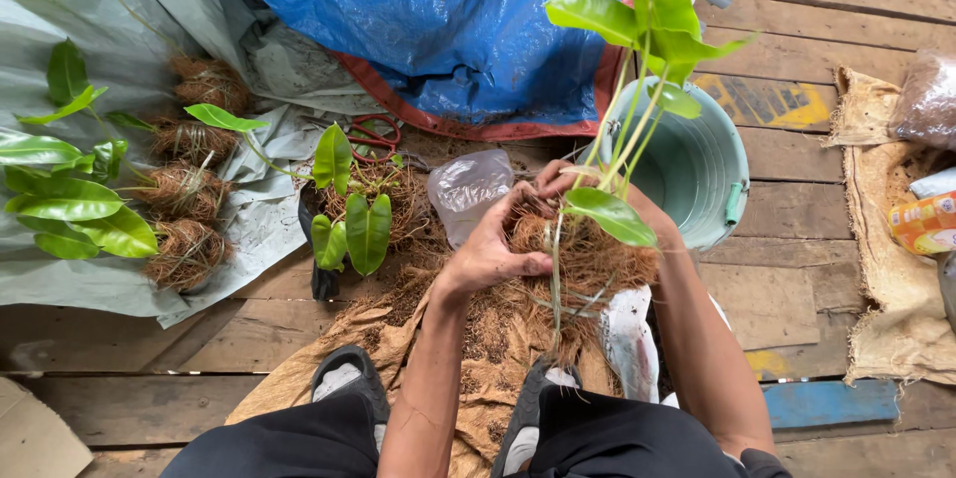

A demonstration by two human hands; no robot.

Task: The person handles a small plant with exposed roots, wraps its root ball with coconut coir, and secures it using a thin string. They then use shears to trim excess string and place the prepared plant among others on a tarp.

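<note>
Weathered plank floor (797,269) | burlap sack (398,339) at 6 | blue tarp (448,20) at 12 | teal bucket (692,164) at 2 | left hand (493,249), right hand (558,179) clasping fibre-wrapped plant (593,259), centre.

Right hand (573,184) mostly hidden behind fibre ball (588,259), grip prob. closed.

Fibre-wrapped plant (588,259) between both hands, bucket (697,164) behind-right; four wrapped plants (184,189) on sheet (149,0) far left; scissors (373,134) between.
</note>
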